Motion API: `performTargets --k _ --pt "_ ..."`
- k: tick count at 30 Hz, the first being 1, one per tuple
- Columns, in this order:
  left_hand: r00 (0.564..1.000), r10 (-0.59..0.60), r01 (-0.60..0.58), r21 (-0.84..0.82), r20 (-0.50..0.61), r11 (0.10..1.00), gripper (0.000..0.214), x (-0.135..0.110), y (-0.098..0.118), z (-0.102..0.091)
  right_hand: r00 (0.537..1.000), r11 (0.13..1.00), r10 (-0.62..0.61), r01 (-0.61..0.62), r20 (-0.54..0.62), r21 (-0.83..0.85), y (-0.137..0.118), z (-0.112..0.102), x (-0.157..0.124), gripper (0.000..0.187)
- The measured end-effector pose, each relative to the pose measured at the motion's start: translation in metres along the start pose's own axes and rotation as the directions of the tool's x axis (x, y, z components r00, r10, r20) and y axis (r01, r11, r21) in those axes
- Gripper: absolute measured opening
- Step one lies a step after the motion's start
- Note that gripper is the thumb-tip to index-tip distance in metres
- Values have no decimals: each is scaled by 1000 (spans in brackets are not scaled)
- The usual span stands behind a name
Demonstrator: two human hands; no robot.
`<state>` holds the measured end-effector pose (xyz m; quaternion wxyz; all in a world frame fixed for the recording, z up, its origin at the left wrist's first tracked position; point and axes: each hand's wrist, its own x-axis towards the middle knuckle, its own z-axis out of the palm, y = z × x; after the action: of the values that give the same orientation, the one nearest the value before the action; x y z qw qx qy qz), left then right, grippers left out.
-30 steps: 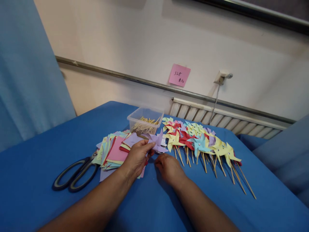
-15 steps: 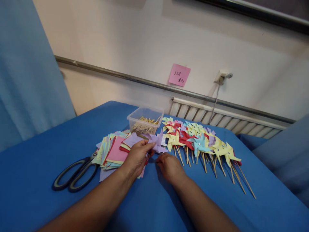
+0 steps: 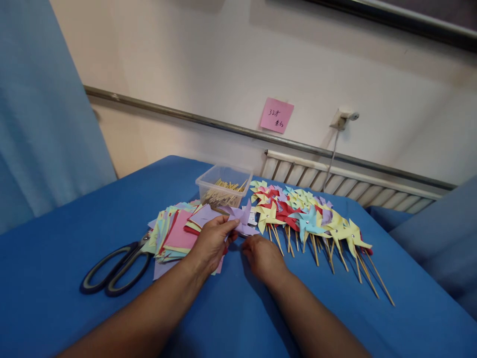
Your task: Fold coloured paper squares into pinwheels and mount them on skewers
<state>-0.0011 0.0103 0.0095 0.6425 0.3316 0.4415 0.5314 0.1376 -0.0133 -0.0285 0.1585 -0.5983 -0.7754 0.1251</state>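
Observation:
Between thumb and fingers, my left hand (image 3: 216,239) pinches a purple paper pinwheel (image 3: 244,219) near its middle. Just below and right of the pinwheel is my right hand (image 3: 264,256), its fingers curled closed. Whatever they grip is too small or hidden to make out. Under and left of my left wrist lies a pile of coloured paper squares (image 3: 181,231) in pink, purple, yellow, red and blue. Dark-handled scissors (image 3: 121,266) lie at its left, their blades partly under the paper. Finished-looking pinwheels on sticks (image 3: 309,221) lie in a spread heap to the right.
Behind the paper stands a clear plastic box (image 3: 210,189) with many thin wooden sticks. The blue-covered table (image 3: 85,219) reaches a wall with a metal rail (image 3: 179,115), a pink note (image 3: 277,115) and a radiator (image 3: 294,174). Blue curtains (image 3: 44,119) hang at the left.
Almost nothing differs. My right hand has shifted very slightly, while the left hand still pinches the purple pinwheel in the same place.

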Motion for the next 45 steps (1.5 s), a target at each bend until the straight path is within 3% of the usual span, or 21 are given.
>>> performTargets --k 19,22,26,33,39,45 --pt "999 49 -50 55 23 997 19 2 -3 -2 1000 1000 -28 28 -8 -2 -2 -4 -2 13" --pt "995 95 -97 103 23 990 19 4 -4 -2 997 996 -63 66 -43 66 -5 -7 -14 12" --pt "987 158 -156 194 8 968 19 4 -7 0 981 953 -84 130 -174 274 -8 -16 -36 10" --pt "958 272 -281 454 85 845 13 -6 -16 10 904 868 27 190 -427 458 -13 -31 -42 12" --pt "962 242 -272 479 124 835 14 -15 -16 17 889 822 190 88 -417 562 3 -21 -31 12" --pt "961 219 -274 456 171 847 15 -13 -20 15 882 806 234 60 -410 589 5 -20 -31 11"
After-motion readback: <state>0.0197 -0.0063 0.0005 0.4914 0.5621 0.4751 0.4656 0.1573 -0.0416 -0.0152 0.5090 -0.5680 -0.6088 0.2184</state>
